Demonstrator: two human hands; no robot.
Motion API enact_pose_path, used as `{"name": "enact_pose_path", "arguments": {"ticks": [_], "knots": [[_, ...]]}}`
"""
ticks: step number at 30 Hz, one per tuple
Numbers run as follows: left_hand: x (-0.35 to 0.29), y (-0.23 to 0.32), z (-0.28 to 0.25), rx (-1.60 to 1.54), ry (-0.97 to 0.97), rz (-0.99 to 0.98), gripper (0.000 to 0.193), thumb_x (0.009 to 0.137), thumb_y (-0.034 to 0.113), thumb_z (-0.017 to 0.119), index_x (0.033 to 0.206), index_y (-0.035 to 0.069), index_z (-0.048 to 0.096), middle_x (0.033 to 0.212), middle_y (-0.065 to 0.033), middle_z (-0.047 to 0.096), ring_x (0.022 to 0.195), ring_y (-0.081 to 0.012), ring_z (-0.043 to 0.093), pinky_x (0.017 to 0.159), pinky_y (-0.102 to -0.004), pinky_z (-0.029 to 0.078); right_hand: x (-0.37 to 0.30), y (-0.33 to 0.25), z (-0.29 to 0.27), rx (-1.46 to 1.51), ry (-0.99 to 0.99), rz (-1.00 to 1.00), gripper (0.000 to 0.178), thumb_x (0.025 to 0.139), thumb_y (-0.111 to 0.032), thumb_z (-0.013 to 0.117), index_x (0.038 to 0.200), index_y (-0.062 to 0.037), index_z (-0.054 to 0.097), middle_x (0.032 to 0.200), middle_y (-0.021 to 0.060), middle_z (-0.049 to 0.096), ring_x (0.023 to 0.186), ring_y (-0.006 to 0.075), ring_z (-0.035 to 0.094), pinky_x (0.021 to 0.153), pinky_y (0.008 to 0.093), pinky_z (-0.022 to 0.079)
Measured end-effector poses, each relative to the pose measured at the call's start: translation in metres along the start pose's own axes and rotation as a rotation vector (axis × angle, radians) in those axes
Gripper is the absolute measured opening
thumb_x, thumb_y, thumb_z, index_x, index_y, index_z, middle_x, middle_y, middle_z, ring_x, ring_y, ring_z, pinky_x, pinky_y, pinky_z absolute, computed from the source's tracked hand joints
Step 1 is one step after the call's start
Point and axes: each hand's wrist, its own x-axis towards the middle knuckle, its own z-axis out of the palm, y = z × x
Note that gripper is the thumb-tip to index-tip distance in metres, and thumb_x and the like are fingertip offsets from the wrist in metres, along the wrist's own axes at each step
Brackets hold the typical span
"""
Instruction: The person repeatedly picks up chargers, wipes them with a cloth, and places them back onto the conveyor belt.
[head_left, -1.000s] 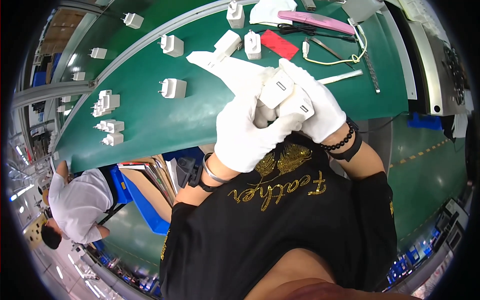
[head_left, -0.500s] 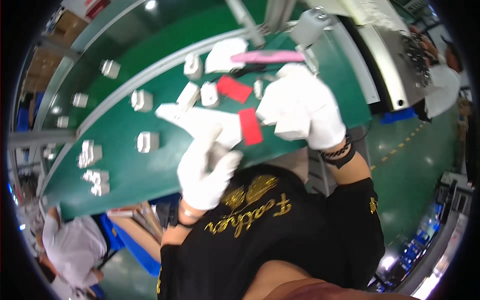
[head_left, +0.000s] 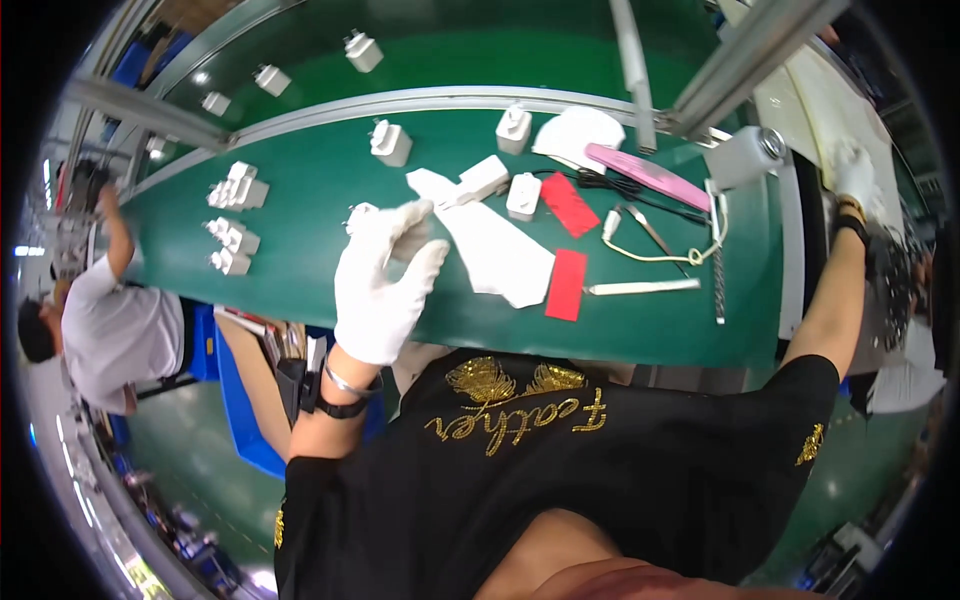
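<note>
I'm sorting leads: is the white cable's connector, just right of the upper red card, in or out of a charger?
Out: the connector lies loose on the green tabletop, apart from the nearest charger.

Black top at 6 o'clock, with gold script and feathers; white gloves on left hand, 9 o'clock, and right hand, 2 o'clock; silver bangle and black band, 8 o'clock.
</note>
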Motion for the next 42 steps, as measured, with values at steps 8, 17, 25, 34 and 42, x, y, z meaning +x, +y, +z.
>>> {"name": "enact_pose_path", "arguments": {"ticks": [8,17,25,34,42], "knots": [[0.051,-0.019,0.031,0.481,-0.067,0.177,0.044,0.064,0.013,0.072,0.106,0.006,0.060,0.097,-0.0111,0.063,0.094,-0.0290,0.059,0.083,-0.0397,0.046,-0.046,-0.152,-0.111,0.274,0.443,-0.143,0.051,0.084,-0.038,0.063,0.123,-0.0052,0.055,0.112,0.0174,0.062,0.094,0.0287,0.063,0.080,0.0371,0.050],[0.060,-0.018,0.035,0.367,-0.093,-0.068,0.024,0.070,0.020,0.071,0.087,0.005,0.066,0.088,-0.0113,0.065,0.076,-0.0279,0.063,0.072,-0.0368,0.050,-0.229,-0.423,-0.154,0.758,-0.592,-0.588,0.057,0.074,-0.027,0.071,0.124,-0.0063,0.051,0.099,0.0175,0.062,0.092,0.0313,0.059,0.083,0.0358,0.047],[0.023,-0.009,-0.008,-0.190,0.012,-0.189,0.040,0.073,0.014,0.078,0.104,-0.001,0.057,0.092,-0.0087,0.063,0.077,-0.0104,0.060,0.068,-0.0238,0.051,-0.238,-0.460,-0.117,0.579,-0.561,-0.726,0.046,0.073,-0.031,0.069,0.107,-0.0023,0.060,0.086,0.0176,0.065,0.083,0.0314,0.062,0.078,0.0363,0.049],[0.002,-0.012,-0.004,-0.144,-0.156,-0.189,0.042,0.075,0.011,0.075,0.110,-0.001,0.056,0.103,-0.0087,0.062,0.088,-0.0118,0.060,0.076,-0.0254,0.050,-0.307,-0.405,-0.223,0.905,-0.373,-0.834,0.048,0.077,-0.006,0.068,0.121,-0.0002,0.050,0.108,0.0127,0.062,0.098,0.0207,0.062,0.085,0.0302,0.049],[-0.011,-0.001,0.030,-0.358,-0.139,-0.104,0.028,0.074,0.012,0.071,0.099,0.003,0.061,0.086,-0.0113,0.061,0.071,-0.0189,0.060,0.067,-0.0285,0.049,-0.366,-0.401,-0.206,1.072,-0.402,-0.570,0.056,0.069,-0.005,0.073,0.121,0.0010,0.052,0.108,0.0158,0.062,0.097,0.0273,0.063,0.085,0.0315,0.049]]}}
